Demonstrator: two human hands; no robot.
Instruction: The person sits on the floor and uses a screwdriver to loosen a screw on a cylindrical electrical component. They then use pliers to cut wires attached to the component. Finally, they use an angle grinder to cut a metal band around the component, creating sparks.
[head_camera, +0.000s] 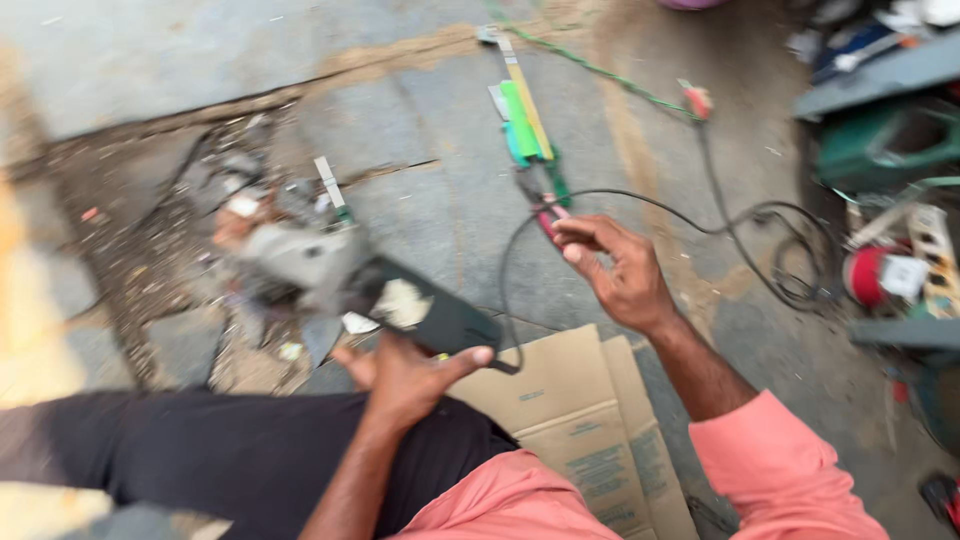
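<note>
Item 1: angle grinder (340, 275), grey head, dark green body, centre-left of frame, blurred; left hand (405, 375) closed in a grip around its rear handle, held above the stone floor (440, 200).

Item 2: black power cord (700, 225), looping from the grinder toward the right; right hand (620, 270) had its fingers curled beside the cord, grip on it impossible to tell.

Item 3: flattened cardboard (575, 410), lower centre.

Item 4: green and yellow strips (525, 120), upper centre.

Step judged: cord handling; grinder steadiness needed.
</note>
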